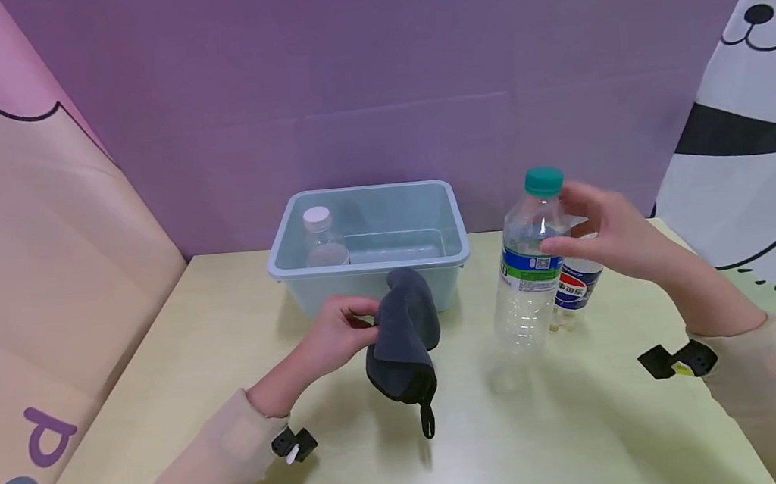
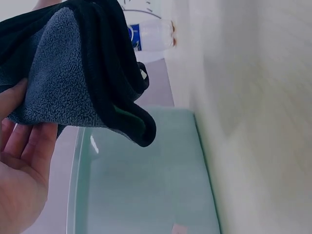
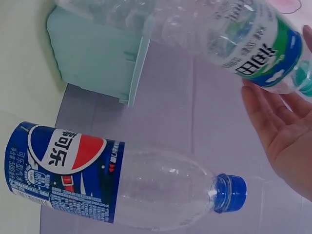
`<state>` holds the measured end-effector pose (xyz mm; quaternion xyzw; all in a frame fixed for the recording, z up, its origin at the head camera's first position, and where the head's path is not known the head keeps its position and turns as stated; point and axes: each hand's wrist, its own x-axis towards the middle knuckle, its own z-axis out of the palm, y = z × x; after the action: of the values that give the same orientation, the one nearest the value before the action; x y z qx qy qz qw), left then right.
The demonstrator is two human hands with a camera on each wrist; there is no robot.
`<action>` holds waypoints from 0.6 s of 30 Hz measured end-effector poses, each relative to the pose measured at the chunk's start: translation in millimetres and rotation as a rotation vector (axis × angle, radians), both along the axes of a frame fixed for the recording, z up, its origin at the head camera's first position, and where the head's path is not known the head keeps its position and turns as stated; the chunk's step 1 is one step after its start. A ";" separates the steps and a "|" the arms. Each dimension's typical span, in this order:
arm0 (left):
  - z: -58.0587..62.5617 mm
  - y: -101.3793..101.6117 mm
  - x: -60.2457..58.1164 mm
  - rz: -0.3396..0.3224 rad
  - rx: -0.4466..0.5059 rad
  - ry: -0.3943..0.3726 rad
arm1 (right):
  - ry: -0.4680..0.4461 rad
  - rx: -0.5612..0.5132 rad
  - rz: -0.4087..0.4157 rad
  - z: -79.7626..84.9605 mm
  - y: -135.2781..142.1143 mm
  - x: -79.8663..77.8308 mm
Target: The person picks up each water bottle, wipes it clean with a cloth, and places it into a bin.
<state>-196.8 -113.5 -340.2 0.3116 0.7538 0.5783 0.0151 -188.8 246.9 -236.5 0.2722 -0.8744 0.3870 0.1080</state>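
Observation:
My left hand (image 1: 341,335) pinches a folded dark grey cloth (image 1: 404,324) with black edging between thumb and fingers. The cloth hangs in front of the bin, a small black loop dangling from its lower end. In the left wrist view its fuzzy side (image 2: 61,73) faces the camera. My right hand (image 1: 616,235) grips a clear plastic bottle (image 1: 526,311) with a green cap and a blue-green label, holding it near its shoulder. Just behind that bottle stands a Pepsi bottle (image 1: 574,284), partly hidden; the right wrist view shows its blue cap (image 3: 231,193).
A light blue plastic bin (image 1: 370,280) stands at the table's back edge, with a white-capped clear bottle (image 1: 322,239) inside at its left. Behind the pale table (image 1: 233,360) hangs a purple backdrop (image 1: 348,78); printed sheets flank both sides.

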 end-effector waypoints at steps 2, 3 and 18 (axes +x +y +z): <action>0.6 -7.1 0.7 0.014 0.006 -0.014 | -0.005 -0.029 -0.009 2.0 -2.1 -3.0; 0.9 -10.8 1.1 0.019 0.008 -0.012 | -0.008 -0.045 -0.013 2.9 -3.5 -4.4; 5.2 -52.9 8.5 0.113 -0.022 0.020 | -0.023 -0.062 -0.003 25.9 -26.8 -28.8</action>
<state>-188.3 -166.4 -335.0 0.2744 0.7767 0.5665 -0.0216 -217.6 220.1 -210.6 0.2628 -0.8635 0.4169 0.1071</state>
